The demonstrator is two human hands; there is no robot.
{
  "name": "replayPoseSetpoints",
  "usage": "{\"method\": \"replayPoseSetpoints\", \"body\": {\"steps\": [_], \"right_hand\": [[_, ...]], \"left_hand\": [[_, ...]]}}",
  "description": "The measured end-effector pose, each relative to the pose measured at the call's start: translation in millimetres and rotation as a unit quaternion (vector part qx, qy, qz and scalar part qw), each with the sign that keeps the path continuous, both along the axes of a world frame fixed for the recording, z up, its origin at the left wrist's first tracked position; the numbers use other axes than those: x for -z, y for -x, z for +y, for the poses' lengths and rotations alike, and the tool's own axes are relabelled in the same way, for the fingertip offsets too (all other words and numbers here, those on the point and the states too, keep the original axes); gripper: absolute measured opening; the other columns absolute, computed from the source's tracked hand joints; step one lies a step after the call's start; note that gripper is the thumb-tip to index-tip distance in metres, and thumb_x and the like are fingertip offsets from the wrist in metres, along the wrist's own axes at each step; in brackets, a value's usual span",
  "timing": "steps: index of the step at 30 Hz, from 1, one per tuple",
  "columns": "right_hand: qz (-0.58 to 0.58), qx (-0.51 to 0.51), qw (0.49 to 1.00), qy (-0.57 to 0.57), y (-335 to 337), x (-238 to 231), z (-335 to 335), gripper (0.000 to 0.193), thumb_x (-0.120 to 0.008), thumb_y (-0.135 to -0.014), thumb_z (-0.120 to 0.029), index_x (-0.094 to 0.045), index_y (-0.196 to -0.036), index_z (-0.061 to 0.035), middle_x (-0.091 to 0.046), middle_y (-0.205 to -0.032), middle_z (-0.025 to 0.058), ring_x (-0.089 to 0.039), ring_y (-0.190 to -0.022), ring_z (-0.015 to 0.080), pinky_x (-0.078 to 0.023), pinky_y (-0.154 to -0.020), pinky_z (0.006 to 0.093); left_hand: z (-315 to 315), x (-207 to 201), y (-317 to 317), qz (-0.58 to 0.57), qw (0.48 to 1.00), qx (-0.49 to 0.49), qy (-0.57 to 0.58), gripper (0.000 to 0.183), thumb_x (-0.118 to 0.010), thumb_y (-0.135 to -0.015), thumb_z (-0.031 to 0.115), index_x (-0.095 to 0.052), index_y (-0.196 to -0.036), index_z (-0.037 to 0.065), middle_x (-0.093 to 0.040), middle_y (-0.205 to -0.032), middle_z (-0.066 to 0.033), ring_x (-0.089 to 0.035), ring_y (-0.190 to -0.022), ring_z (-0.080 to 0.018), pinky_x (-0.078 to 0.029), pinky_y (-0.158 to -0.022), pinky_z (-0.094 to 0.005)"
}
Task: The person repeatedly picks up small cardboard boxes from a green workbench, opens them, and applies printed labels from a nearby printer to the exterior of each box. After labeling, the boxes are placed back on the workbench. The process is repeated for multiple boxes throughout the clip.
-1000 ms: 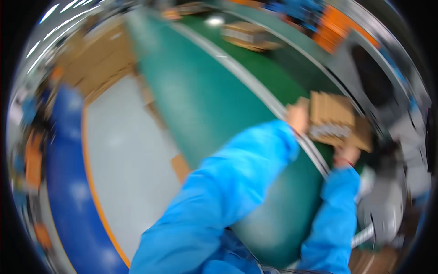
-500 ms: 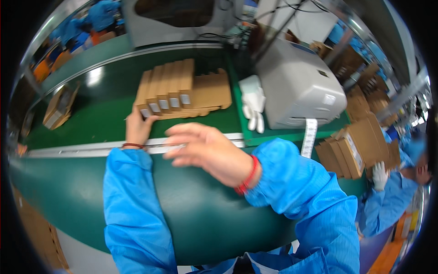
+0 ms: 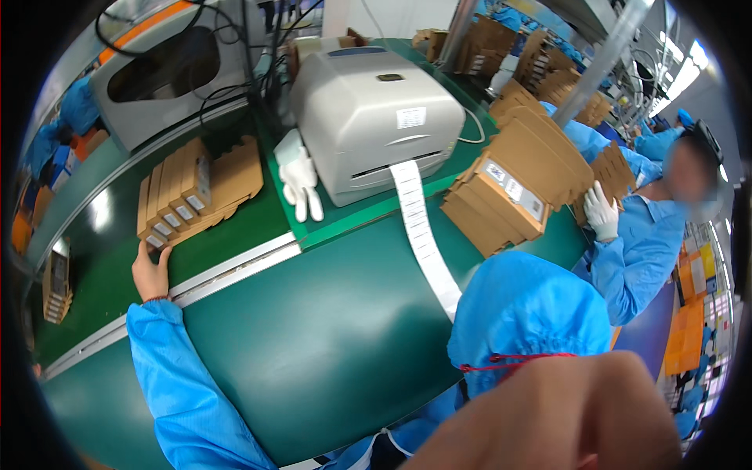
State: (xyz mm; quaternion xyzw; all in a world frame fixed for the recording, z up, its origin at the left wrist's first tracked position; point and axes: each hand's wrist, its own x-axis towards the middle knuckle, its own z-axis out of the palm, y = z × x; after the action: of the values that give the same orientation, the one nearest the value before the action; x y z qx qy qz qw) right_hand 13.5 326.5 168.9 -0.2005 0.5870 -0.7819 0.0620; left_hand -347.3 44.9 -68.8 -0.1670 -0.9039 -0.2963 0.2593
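Several slim brown cardboard boxes [image 3: 174, 188] stand in a row on a flat piece of brown cardboard [image 3: 235, 176], on the green belt at the left. My left hand [image 3: 151, 274] grips the near left corner of this stack, thumb on the front side and fingers round the end. My right hand [image 3: 556, 415] is raised very close to the camera at the lower right, large and blurred. Its fingers are mostly out of sight, so what it holds, if anything, does not show. A red cord circles that wrist, below the blue sleeve [image 3: 533, 305].
A grey label printer [image 3: 376, 117] stands behind the table with a white label strip [image 3: 423, 243] hanging out. Beside it lie white gloves [image 3: 298, 176]. Cardboard boxes [image 3: 509, 180] are stacked at the right near a co-worker's gloved hand [image 3: 601, 211]. More boxes [image 3: 56, 282] sit far left.
My view has swung to the right. My right hand has come from over the table's front up close to the camera. My left hand stays at the stack's corner.
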Motion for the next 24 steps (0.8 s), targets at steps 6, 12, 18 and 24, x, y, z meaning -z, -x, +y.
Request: {"method": "replayPoseSetpoints", "body": {"steps": [6,12,18,24], "right_hand": [[0.040,0.059,0.997,-0.037,-1.0,2.4,27.2,0.010,-0.057,-0.077,-0.003,-0.059,-0.083,0.0045,-0.059,-0.085,0.0162,-0.057,-0.072,0.0259,-0.044,-0.064,0.0314],[0.280,0.642,0.489,-0.520,-62.7,55.9,119.3,0.019,-0.057,-0.073,0.002,-0.058,-0.091,0.0012,-0.059,-0.084,0.0124,-0.057,-0.075,0.0224,-0.045,-0.067,0.0305],[0.172,0.776,0.410,-0.446,-79.2,125.1,231.4,0.041,-0.057,-0.078,-0.006,-0.043,-0.116,0.0001,-0.053,-0.101,0.0135,-0.053,-0.095,0.0240,-0.043,-0.081,0.0333],[0.178,0.744,0.598,-0.239,-36.1,122.6,229.3,0.046,-0.060,-0.076,-0.006,-0.040,-0.117,0.0016,-0.058,-0.100,0.0189,-0.058,-0.092,0.0230,-0.044,-0.079,0.0309]], "left_hand": [[3.1,17.2,-21.8,0.004,0.999,-0.023,0.039,0.022,-0.057,-0.080,0.013,-0.057,-0.099,0.002,-0.063,-0.083,-0.0130,-0.059,-0.080,-0.0288,-0.044,-0.074,-0.0368],[11.2,-13.8,-87.0,0.048,0.991,0.013,0.121,0.016,-0.052,-0.082,0.009,-0.057,-0.096,0.002,-0.061,-0.086,-0.0110,-0.055,-0.087,-0.0266,-0.035,-0.092,-0.0392],[84.7,-48.1,-151.5,0.099,0.976,0.169,0.100,0.014,-0.052,-0.078,0.003,-0.054,-0.091,0.001,-0.056,-0.092,-0.0125,-0.053,-0.090,-0.0289,-0.030,-0.096,-0.0455],[127.0,-62.0,-193.2,0.037,0.952,0.302,0.013,0.034,-0.032,-0.085,0.023,-0.054,-0.074,-0.001,-0.051,-0.069,-0.0114,-0.051,-0.070,-0.0286,-0.032,-0.093,-0.0467]]}}
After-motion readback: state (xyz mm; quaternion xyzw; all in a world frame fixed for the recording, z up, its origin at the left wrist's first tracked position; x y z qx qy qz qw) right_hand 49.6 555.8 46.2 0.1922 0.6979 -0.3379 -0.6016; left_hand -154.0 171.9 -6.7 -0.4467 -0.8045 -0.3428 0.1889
